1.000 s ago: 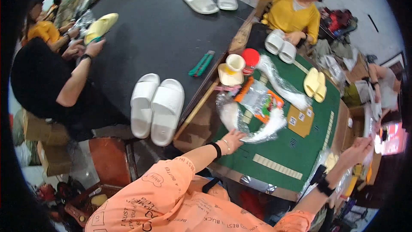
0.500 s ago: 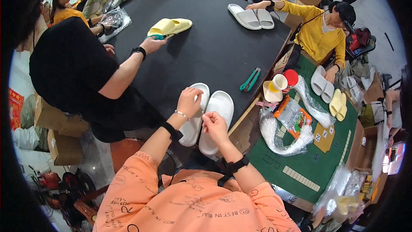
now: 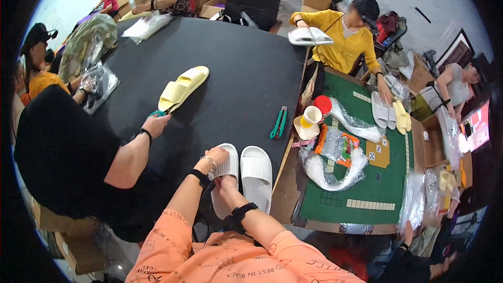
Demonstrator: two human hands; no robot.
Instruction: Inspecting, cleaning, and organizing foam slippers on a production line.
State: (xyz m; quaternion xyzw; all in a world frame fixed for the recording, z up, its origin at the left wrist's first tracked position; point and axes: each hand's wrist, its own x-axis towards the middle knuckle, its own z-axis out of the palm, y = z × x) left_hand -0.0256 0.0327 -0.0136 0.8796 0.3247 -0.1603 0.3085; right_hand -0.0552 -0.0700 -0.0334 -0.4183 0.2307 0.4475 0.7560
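Left of the middle, a co-worker's hand [image 3: 157,122] is by a yellow slipper [image 3: 183,90]. Low in the middle, the left hand [image 3: 216,155] lies on top of one white slipper [image 3: 230,166]. The right hand [image 3: 227,184] reaches in just below. I cannot tell if either hand grips. Work here seems begun, not done. Just right, the other white slipper [image 3: 257,177] lies untouched; a green cutter [image 3: 279,123] lies above it.

Head-worn left fisheye looks steeply down, fairly near, over your bare left hand [image 3: 216,154] and bare right hand [image 3: 226,184]; flat black tabletop [image 3: 236,73] beyond the grip, green printed mat [image 3: 325,212] right.
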